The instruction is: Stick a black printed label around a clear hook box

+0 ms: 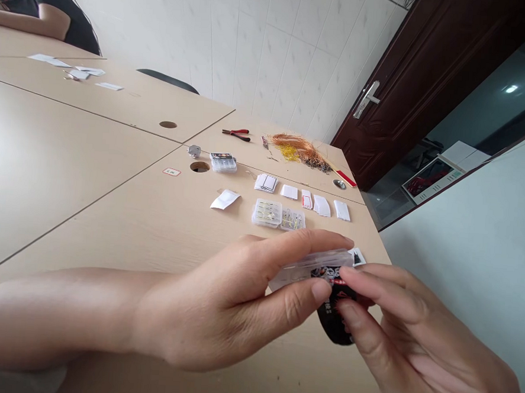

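Note:
My left hand point(238, 302) grips a clear plastic box point(291, 273), its fingers over the top and its thumb along the near side. A black printed label point(337, 322) hangs down from the front of the box, its lower part curling free. The thumb and fingertips of my right hand point(414, 336) pinch the label at its right side. Behind my hands, two clear boxes with small hooks and yellow bits point(267, 213) lie on the table. Part of a small black-and-white card point(356, 257) shows just behind my fingers.
Paper stacks point(322, 205), a white sheet point(225, 199), a labelled box point(223, 162) and a foil-like roll point(194, 151) lie on the table point(154, 225). Farther back are red-handled pliers point(236, 134) and copper-coloured strands point(294, 148). A person point(55, 12) leans at the far left.

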Available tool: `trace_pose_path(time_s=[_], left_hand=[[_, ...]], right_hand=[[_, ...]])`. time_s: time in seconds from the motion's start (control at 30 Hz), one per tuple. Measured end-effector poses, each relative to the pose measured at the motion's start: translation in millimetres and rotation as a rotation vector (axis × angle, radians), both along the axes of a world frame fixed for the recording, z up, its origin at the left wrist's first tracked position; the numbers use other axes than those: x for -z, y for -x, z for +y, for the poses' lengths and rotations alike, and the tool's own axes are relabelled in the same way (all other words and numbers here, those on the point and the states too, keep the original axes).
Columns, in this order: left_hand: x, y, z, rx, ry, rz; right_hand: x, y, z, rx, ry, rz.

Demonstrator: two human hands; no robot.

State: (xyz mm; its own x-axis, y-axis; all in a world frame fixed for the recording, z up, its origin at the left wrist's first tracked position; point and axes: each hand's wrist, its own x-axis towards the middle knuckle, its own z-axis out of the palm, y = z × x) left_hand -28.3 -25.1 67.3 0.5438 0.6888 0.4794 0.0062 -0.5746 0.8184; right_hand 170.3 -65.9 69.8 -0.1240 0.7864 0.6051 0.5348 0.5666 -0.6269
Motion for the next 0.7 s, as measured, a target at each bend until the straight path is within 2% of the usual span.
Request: trace_pose_path(time_s=[0.27, 0.5, 0.7], left_hand=[[-1.5, -0.7, -0.7, 0.001, -0.005, -0.017], [-3.0, -1.5, -0.7, 0.009, 0.02, -0.022], [-0.5, -1.1, -1.0, 0.004, 0.012, -0.004]], right_hand=[[-1.6, -0.7, -2.1, 0.001, 0.014, -0.018], [-2.7, -5.7, 1.6, -0.059, 0.071, 0.013], [-2.2, -4.0, -1.4, -0.006, 0.041, -0.005]])
